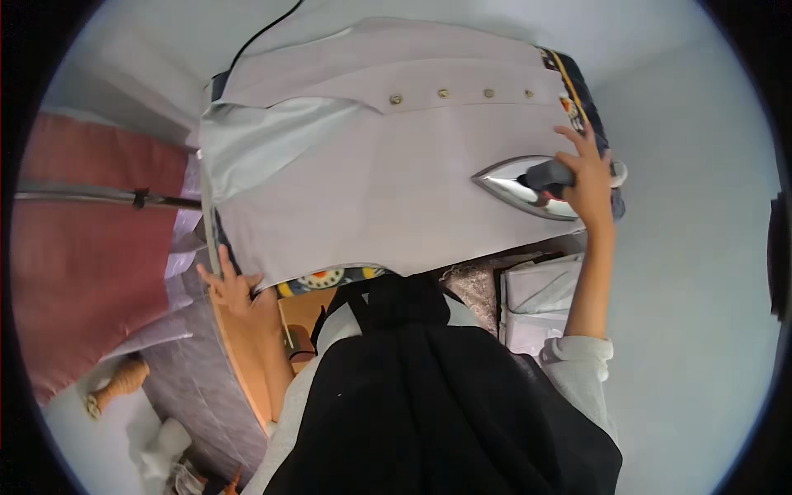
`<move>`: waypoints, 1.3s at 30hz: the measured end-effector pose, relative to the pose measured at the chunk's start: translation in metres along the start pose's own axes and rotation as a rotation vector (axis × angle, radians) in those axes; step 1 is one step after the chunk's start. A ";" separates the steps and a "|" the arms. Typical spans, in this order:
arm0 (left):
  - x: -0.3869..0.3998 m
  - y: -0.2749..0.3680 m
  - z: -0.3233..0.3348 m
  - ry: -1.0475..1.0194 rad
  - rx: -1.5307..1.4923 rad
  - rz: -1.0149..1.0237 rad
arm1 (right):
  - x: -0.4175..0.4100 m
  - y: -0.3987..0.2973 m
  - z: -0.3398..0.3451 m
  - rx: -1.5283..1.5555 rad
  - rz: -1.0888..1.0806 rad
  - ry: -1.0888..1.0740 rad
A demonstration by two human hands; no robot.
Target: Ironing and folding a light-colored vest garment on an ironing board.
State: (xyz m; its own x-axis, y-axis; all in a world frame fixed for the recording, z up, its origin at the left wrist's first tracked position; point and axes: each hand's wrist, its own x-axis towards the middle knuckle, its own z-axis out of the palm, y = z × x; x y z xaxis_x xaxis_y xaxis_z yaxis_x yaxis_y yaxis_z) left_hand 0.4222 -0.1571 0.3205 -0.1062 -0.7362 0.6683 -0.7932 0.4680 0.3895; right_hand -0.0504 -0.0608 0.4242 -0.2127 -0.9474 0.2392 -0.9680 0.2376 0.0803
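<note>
A pale pink sleeveless garment [346, 204] with several gold-coloured buttons [443, 94] lies spread over a padded ironing surface with a dark patterned cover [322, 279]. My right hand [588, 176] is around the dark handle of a clothes iron [513, 185], whose pointed tip faces left on the cloth near the garment's right end. At the lower left corner, my left hand [238, 291] rests by the garment's edge with fingers spread; thumb and forefinger are near the cloth. Toward the left end, the garment's shiny pale lining [266, 145] shows through the opening.
A black cord [263, 32] runs up from the far left corner. On the left, reddish fabric [105, 247] hangs around a metal rail [74, 195]. Folded pale fabrics [538, 291] lie below the board's right side. A wall [687, 247] stands at right.
</note>
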 end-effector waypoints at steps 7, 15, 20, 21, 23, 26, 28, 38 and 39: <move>-0.003 -0.003 0.002 0.057 0.108 0.058 | -0.011 -0.116 -0.018 0.266 -0.139 0.003; -0.004 -0.008 0.010 0.102 0.220 0.110 | -0.022 -0.081 -0.013 0.236 -0.154 0.096; -0.009 -0.007 0.008 0.131 0.266 0.084 | -0.025 0.012 -0.005 0.042 -0.069 0.101; -0.009 -0.006 0.010 0.139 0.304 0.097 | -0.026 0.023 -0.003 0.026 -0.033 0.127; -0.009 -0.004 0.011 0.140 0.329 0.072 | -0.026 0.036 -0.005 0.018 0.012 0.100; -0.010 -0.003 0.012 0.173 0.273 0.077 | -0.016 0.023 -0.008 0.060 -0.018 0.072; -0.012 0.000 0.014 0.175 0.259 0.048 | -0.004 0.000 0.001 0.181 -0.119 0.122; -0.014 0.001 0.016 0.157 0.448 -0.002 | 0.053 -0.066 0.023 0.334 -0.328 0.275; -0.016 -0.001 0.015 0.168 0.466 0.011 | 0.056 -0.051 0.023 0.276 -0.295 0.245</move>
State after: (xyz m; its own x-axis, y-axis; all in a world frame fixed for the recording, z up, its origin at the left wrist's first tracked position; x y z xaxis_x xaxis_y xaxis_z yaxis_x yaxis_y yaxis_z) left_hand 0.4158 -0.1534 0.3001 -0.0484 -0.6254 0.7788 -0.9805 0.1786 0.0825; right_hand -0.0162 -0.1307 0.4107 0.0827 -0.8793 0.4690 -0.9886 -0.1320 -0.0731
